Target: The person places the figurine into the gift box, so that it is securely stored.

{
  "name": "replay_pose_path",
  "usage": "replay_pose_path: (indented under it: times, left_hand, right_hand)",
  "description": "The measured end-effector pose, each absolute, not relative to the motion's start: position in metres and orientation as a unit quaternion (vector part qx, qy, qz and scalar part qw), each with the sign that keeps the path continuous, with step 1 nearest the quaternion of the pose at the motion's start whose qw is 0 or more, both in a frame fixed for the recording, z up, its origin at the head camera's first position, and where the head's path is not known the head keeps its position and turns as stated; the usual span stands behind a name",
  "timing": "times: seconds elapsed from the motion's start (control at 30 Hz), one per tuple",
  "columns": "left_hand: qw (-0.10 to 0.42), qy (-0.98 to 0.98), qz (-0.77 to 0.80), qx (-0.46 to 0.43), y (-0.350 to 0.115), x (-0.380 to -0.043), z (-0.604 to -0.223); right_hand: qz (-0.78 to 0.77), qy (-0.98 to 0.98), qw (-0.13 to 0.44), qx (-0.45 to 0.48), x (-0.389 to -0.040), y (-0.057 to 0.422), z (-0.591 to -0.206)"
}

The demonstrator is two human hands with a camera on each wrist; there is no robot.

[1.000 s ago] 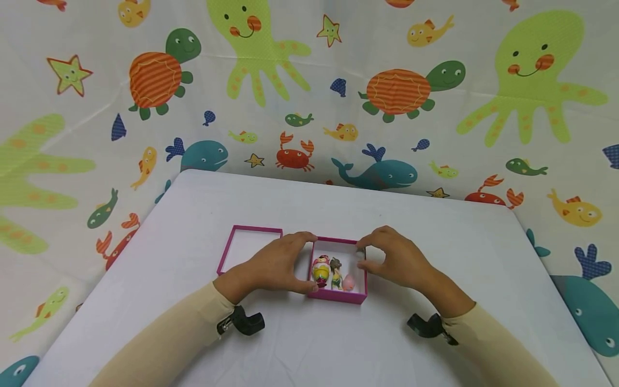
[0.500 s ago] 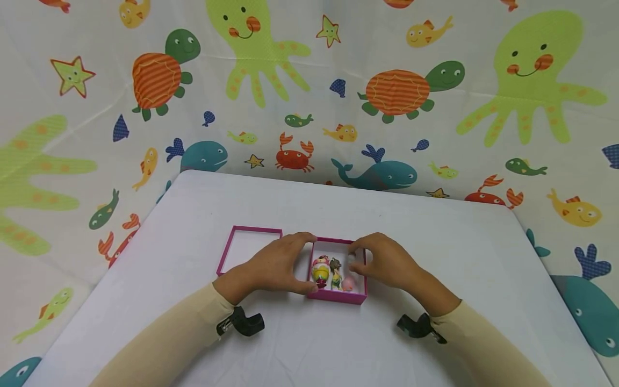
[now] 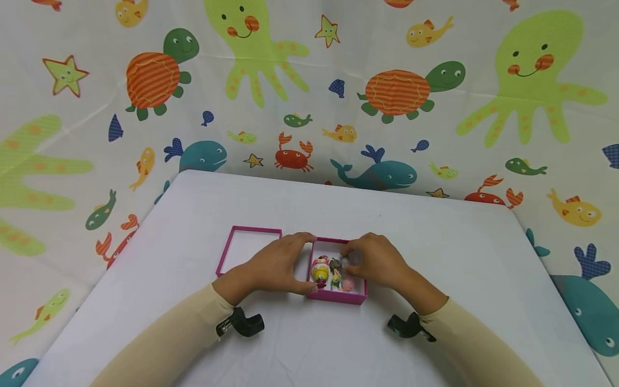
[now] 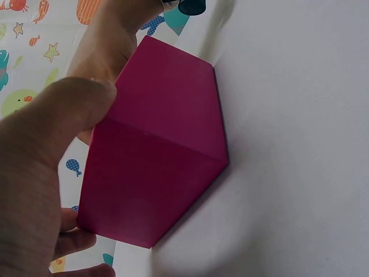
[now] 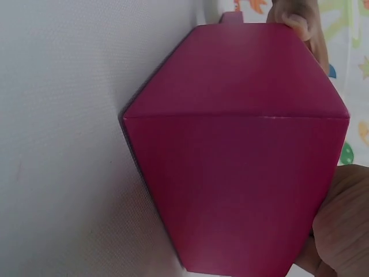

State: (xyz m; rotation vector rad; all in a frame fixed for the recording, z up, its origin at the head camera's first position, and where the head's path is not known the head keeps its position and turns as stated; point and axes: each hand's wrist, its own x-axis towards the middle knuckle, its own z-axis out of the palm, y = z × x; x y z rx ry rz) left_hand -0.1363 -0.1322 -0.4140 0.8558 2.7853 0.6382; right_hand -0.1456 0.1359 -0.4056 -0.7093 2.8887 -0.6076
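Note:
A magenta box [image 3: 340, 296] with a white inside stands on the white table, its open top facing up. In it lie a figurine [image 3: 321, 272] with pink hair and yellow clothes, a slim brown-haired figurine [image 3: 335, 274] and a small round pink piece [image 3: 348, 283]. My left hand [image 3: 273, 266] grips the box's left end, thumb at the near corner, fingertips at the far one. Reaching over the right wall, my right hand [image 3: 379, 260] pinches a small greyish thing [image 3: 345, 262] inside the box; the fingers mostly hide it. Both wrist views show the magenta outer walls [image 4: 164, 104].
A magenta-rimmed lid [image 3: 225, 251], white inside, lies to the left of the box, partly behind my left hand. The table [image 3: 300, 204] ends at a curtain [image 3: 300, 91] printed with sea animals. Each wrist carries a black camera mount [image 3: 246, 322].
My right hand has moved left, from the box's right wall further over its inside, taking the small greyish thing along. The left hand and the box have stayed put.

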Motion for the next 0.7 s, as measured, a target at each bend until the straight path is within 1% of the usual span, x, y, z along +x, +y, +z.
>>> replay_pose_path:
  times: [0.2,0.5,0.7]
  left_hand:
    - [0.077,0.931,0.213,0.286,-0.132,-0.135,-0.413]
    - [0.078,0.933,0.213,0.280,-0.128,-0.127,-0.411]
    - [0.078,0.934,0.212,0.278,-0.125,-0.122,-0.410]
  right_hand:
    - [-0.185,0.953,0.052,-0.235,-0.146,0.133,-0.405]
    - [-0.185,0.955,0.087,-0.216,-0.142,0.133,-0.402]
    - [-0.197,0.953,0.080,-0.214,-0.136,0.140,-0.400]
